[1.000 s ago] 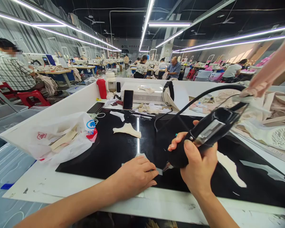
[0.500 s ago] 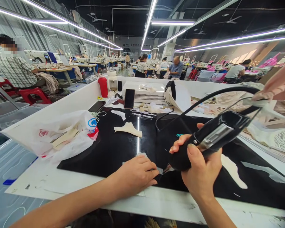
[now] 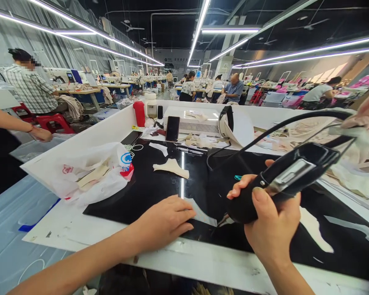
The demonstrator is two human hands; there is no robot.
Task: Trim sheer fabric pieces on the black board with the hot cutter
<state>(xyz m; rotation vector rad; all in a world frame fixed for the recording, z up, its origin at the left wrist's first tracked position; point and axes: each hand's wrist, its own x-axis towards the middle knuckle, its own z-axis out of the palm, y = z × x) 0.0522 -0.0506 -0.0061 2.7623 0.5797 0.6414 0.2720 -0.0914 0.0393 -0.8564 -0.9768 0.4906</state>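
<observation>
Head: right hand [image 3: 272,225] grips black handheld tool [image 3: 287,176].

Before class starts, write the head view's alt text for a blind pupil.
A person's right hand grips a black handheld tool, its metal tip beside the right end of a pale grey curved piece on a glossy black board; the left hand lies at the piece's left side. Farther back is a cream irregular piece; at left, a white plastic bag.
</observation>
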